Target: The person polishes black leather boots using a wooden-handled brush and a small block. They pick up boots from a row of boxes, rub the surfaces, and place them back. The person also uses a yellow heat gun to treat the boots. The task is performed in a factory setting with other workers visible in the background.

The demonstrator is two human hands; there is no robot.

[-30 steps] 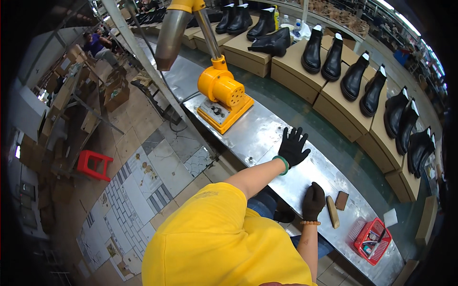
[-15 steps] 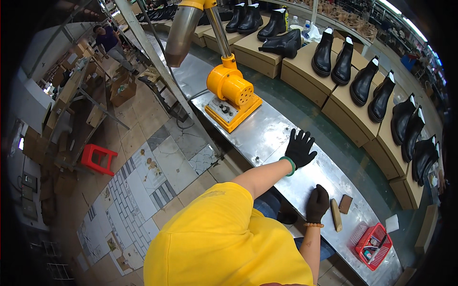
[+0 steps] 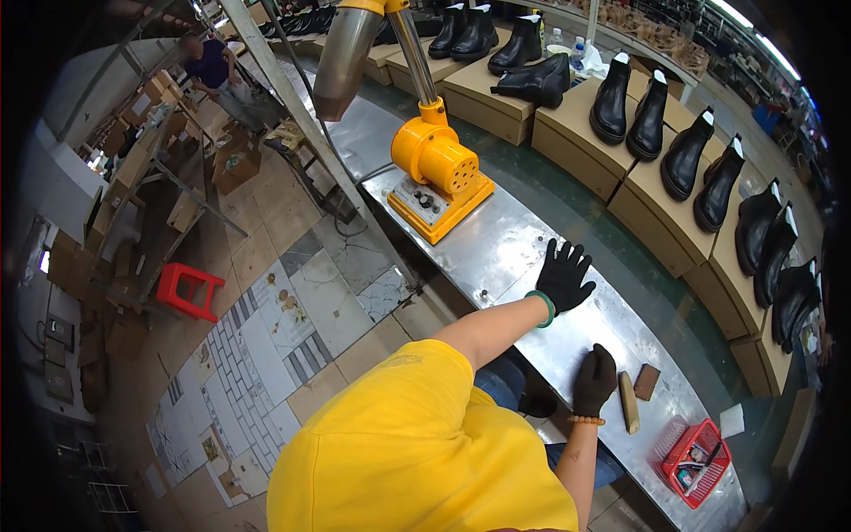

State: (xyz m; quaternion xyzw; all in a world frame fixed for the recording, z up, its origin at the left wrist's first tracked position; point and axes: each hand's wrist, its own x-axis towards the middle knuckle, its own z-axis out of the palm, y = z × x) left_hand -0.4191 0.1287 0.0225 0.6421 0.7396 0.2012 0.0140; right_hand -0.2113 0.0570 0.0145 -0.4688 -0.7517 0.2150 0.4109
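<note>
My left hand [image 3: 565, 277], in a black glove with a green bangle at the wrist, lies on the metal bench [image 3: 532, 306] with its fingers spread. Nothing is in it. Closer to me, my right hand [image 3: 595, 377], in a dark glove above a beaded bracelet, rests on the bench curled into a loose fist, and no object shows in it. Just right of that fist lies a narrow tan wooden stick [image 3: 628, 403]. Beside the stick is a small brown block [image 3: 646, 382]. The two pieces sit apart from my fingers.
A yellow machine [image 3: 441, 182] with a metal nozzle stands on the bench, further left. A red basket [image 3: 706, 443] of small items is at the right end. Black boots [image 3: 683, 155] line the cardboard boxes [image 3: 660, 217] opposite. A red stool [image 3: 189, 291] stands on the floor.
The whole view has shifted slightly. My hands keep the same poses on the bench. At the far left, a person in a dark top has moved and now stands differently.
</note>
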